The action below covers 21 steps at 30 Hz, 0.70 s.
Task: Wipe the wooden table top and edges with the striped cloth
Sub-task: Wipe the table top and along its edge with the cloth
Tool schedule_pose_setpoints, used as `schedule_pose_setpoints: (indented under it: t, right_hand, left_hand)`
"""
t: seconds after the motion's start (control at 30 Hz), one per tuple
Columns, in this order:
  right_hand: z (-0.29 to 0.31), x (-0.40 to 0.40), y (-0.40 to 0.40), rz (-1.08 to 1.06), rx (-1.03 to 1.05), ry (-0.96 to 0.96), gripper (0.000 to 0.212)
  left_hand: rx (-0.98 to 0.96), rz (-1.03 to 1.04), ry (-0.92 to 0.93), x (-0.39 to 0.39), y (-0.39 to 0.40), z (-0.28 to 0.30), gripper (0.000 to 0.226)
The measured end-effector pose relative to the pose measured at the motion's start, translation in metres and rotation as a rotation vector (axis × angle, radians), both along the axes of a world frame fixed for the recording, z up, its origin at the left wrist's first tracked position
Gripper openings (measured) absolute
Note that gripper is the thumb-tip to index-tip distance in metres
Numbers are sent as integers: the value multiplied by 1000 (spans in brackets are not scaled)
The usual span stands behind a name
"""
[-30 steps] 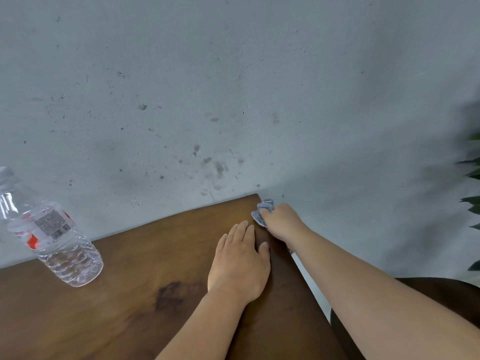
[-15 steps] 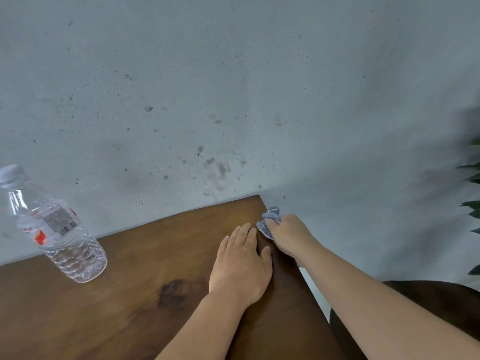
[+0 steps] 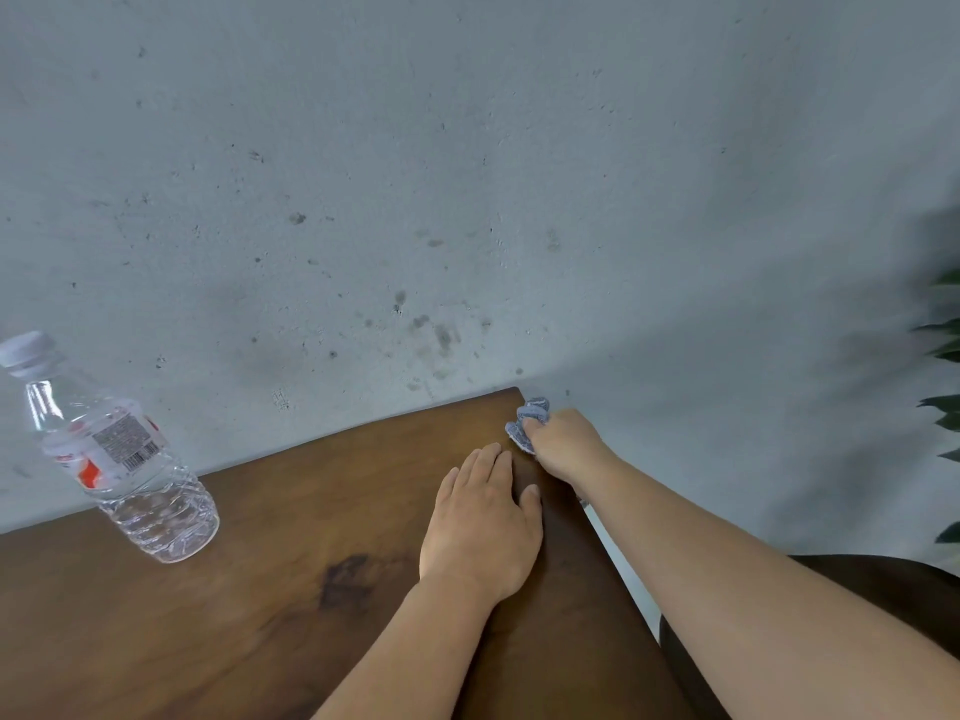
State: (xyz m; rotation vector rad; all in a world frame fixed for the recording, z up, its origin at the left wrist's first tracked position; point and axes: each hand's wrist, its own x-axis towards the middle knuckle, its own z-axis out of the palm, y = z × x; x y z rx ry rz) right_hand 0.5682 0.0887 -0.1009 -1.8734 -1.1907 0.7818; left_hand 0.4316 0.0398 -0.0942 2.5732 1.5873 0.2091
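Clear plastic water bottle (image 3: 117,454) at left on the wooden table (image 3: 270,589), white screw cap on, leaning toward the left edge of the view through lens distortion. White label around the bottle's middle with a red patch, a block of fine grey print and a barcode; print too small and blurred to read, no brand legible. Ribbed lower half, see-through, base resting on the wood near the back edge.

Dark brown table top with visible grain and a darker stain (image 3: 345,579) just left of the left forearm. Back edge pushed against a pale grey wall (image 3: 467,174), rough and speckled with dark spots and smudges. Right edge of the table running down toward the viewer, a strip of light floor beside it. Dark green leaves of a plant (image 3: 943,366) at the far right border. Dark rounded shape, possibly a seat, at lower right beneath the right forearm.

Left hand (image 3: 480,532) flat on the table top near the far right corner, palm down, fingers straight and together, thumb out to the side. Right hand (image 3: 563,444) just beyond it at the table's right edge, fingers curled around the striped cloth (image 3: 527,426). Cloth bunched into a small grey-blue wad, sticking out from the front of the fist, pressed against the edge just short of the far corner. Cloth just ahead of the left fingertips, apart from them by a narrow gap.
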Motion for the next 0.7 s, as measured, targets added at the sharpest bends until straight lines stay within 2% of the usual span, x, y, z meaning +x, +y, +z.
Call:
schedule_pose_setpoints:
  t: [0.2,0.57,0.7]
  right_hand:
    - [-11,1,-31,4,59,31,34]
    - [3,1,10,-16,-6,-14,29]
    - [1,-1,-1,-12,10,-30,33]
  left_hand:
    - [-17,-15,25,-1,-4,2,61]
    - [14,-13,5,1,-4,-1,60]
    - [17,-11,-7,0,-6,0,60]
